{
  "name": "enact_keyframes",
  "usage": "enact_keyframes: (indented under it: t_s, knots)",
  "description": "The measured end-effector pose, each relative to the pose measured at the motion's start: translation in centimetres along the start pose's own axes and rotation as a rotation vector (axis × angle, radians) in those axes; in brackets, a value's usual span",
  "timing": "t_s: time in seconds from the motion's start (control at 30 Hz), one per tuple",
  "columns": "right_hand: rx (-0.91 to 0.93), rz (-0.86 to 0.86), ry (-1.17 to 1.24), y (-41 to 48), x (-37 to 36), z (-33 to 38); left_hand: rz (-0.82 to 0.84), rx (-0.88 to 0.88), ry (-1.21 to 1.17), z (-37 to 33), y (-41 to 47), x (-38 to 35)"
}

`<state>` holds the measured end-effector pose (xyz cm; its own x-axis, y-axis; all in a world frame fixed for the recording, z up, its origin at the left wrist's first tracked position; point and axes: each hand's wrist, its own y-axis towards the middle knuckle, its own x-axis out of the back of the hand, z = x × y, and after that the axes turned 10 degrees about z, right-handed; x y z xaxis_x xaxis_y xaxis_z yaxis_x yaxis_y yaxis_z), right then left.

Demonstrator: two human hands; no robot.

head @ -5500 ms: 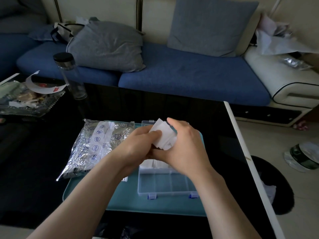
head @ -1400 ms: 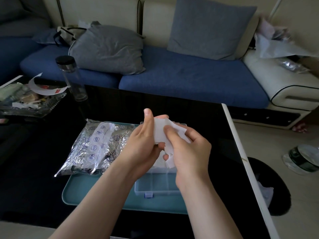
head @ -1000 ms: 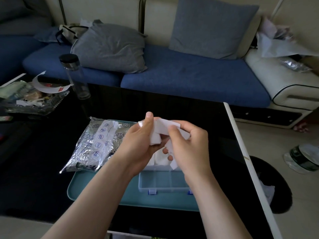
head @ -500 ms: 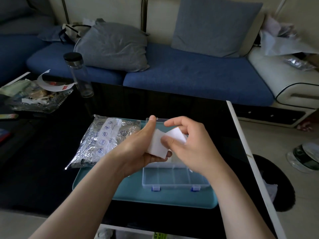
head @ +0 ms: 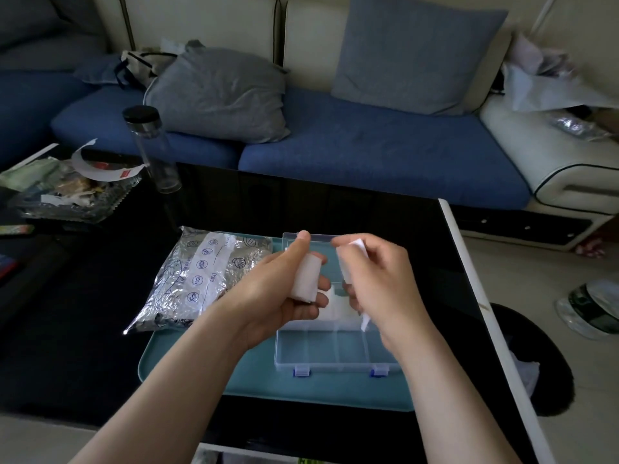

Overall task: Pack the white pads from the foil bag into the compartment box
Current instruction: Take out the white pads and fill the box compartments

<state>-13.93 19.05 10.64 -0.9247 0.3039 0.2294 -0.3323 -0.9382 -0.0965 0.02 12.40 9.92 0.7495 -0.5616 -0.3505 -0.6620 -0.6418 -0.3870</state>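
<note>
While gripping white pads (head: 305, 279) in left hand (head: 281, 303) and pinching one in right hand (head: 385, 289), judged partway: some laid mid compartment box (head: 335, 360), near row unfilled.

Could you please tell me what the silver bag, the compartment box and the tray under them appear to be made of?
The crinkled silver bag looks like metallised foil: shiny, creased, glinting. The clear compartment box seems rigid transparent plastic, since the tray shows through it. The teal tray looks like matte plastic, perhaps silicone.
</note>
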Motion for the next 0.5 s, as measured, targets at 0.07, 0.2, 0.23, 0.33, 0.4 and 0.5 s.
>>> enact_keyframes:
  t_s: [0.07, 0.2, 0.23, 0.33, 0.4, 0.5]
  knots:
    - [-0.074, 0.012, 0.144, 0.0, 0.0, 0.4, -0.036, 0.0, -0.026, 0.0, 0.2, 0.0]
    - [-0.047, 0.024, 0.148, -0.3, 0.2, 0.7, -0.104, -0.066, -0.067, 0.0, 0.2, -0.3]
    - [-0.049, 0.029, 0.154, -0.4, 0.2, 0.6, -0.106, -0.082, -0.077, 0.0, 0.2, -0.4]
    - [-0.046, 0.039, 0.177, -0.5, -0.1, 0.6, -0.081, -0.133, -0.129, 0.2, 0.5, -0.6]
    - [-0.022, 0.015, 0.172, -0.5, -0.4, 0.8, -0.062, -0.161, -0.148, 0.3, 0.7, -0.8]
    - [0.004, -0.032, 0.156, -0.7, -0.8, 1.0, -0.015, -0.185, -0.135, 0.2, 0.7, -1.1]
